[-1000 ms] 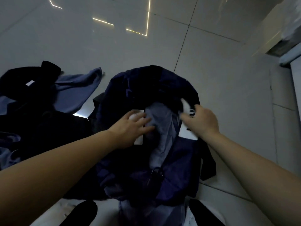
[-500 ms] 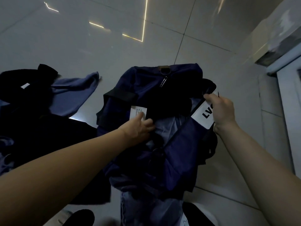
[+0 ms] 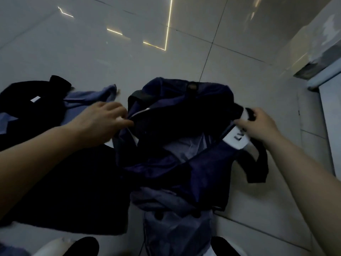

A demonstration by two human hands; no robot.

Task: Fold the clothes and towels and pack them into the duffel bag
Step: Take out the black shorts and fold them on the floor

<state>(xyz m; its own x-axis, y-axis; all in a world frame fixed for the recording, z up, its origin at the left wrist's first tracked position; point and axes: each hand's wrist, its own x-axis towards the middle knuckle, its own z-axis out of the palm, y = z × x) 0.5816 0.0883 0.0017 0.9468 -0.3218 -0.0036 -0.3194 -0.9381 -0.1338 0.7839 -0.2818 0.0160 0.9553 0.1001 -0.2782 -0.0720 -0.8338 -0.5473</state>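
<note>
Duffel bag (image 3: 177, 145) on floor (image 3: 92, 52), mouth spread; my left hand (image 3: 103, 121) pinches left rim, right hand (image 3: 258, 124) fingers curled round white-tagged rim; I judge packing step; next: fetch garment from dark clothes pile (image 3: 36, 111) at left.

Large glossy pale floor tiles (image 3: 92, 52) with thin dark joints mirror bright ceiling light strips (image 3: 168, 23) (dim room otherwise).
</note>
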